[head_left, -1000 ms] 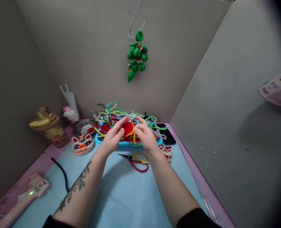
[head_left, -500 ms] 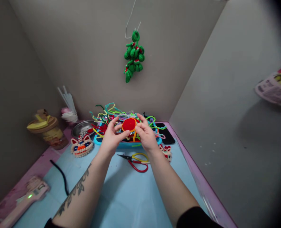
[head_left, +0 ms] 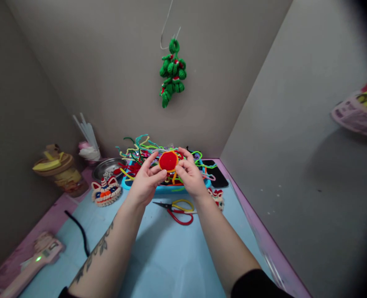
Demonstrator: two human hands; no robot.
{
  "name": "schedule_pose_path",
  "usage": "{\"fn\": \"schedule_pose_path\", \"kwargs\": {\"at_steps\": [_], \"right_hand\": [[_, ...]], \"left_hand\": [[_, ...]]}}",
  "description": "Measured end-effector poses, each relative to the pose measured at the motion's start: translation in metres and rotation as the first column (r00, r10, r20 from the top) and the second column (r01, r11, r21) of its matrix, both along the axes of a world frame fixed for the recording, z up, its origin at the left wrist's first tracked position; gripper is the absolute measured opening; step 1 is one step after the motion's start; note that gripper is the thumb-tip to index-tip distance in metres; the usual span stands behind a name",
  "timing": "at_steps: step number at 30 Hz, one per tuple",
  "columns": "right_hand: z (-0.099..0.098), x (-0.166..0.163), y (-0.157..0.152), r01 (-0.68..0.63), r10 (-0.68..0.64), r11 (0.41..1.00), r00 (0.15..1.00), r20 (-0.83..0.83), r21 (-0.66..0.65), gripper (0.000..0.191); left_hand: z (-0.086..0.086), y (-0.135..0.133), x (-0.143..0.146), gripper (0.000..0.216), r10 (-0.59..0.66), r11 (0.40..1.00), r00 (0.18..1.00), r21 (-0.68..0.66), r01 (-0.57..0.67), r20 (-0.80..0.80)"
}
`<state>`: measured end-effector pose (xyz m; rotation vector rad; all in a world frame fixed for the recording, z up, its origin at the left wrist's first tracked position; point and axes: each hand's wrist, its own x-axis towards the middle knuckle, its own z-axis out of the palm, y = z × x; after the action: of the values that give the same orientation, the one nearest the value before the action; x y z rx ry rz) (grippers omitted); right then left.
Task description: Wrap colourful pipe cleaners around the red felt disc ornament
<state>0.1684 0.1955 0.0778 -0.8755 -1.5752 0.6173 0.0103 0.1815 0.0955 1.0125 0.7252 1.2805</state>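
Note:
Between my two hands is a small red disc with an orange edge (head_left: 168, 161), made of fuzzy pipe cleaner, its flat face toward me. My left hand (head_left: 149, 176) pinches its left rim with thumb and fingers. On the other side, my right hand (head_left: 189, 174) grips the right rim, where an orange strand hangs down. Behind and below them sits a blue tray (head_left: 167, 190) heaped with colourful pipe cleaners (head_left: 146, 142). Scissors (head_left: 178, 209) with one yellow and one red handle lie just below my hands.
Left on the blue mat (head_left: 167, 256) are a lion-head piece (head_left: 106, 192), a black pipe cleaner (head_left: 80, 227) and a pink glue gun (head_left: 37, 260). A metal bowl (head_left: 98, 170) and lidded cup (head_left: 67, 174) stand behind. A phone (head_left: 219, 176) lies right; a green ornament (head_left: 172, 74) hangs above.
The disc has turned slightly between my fingers, showing its red face a little more fully. Both hands keep their grip, and the view has shifted slightly.

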Motion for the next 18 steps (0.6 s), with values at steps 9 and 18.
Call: {"fn": "schedule_pose_path", "kwargs": {"at_steps": [9,18], "right_hand": [[0.001,-0.002,-0.001,0.05,-0.05,0.999,0.993,0.103,0.008,0.019],[0.006,-0.005,-0.005,0.04,-0.038,0.999,0.996,0.084,-0.015,0.02]], "left_hand": [[-0.007,0.001,0.009,0.069,0.169,0.966,0.977,0.22,-0.138,-0.129],[-0.013,-0.001,0.007,0.034,0.267,0.946,0.93,0.256,-0.201,-0.254]]}}
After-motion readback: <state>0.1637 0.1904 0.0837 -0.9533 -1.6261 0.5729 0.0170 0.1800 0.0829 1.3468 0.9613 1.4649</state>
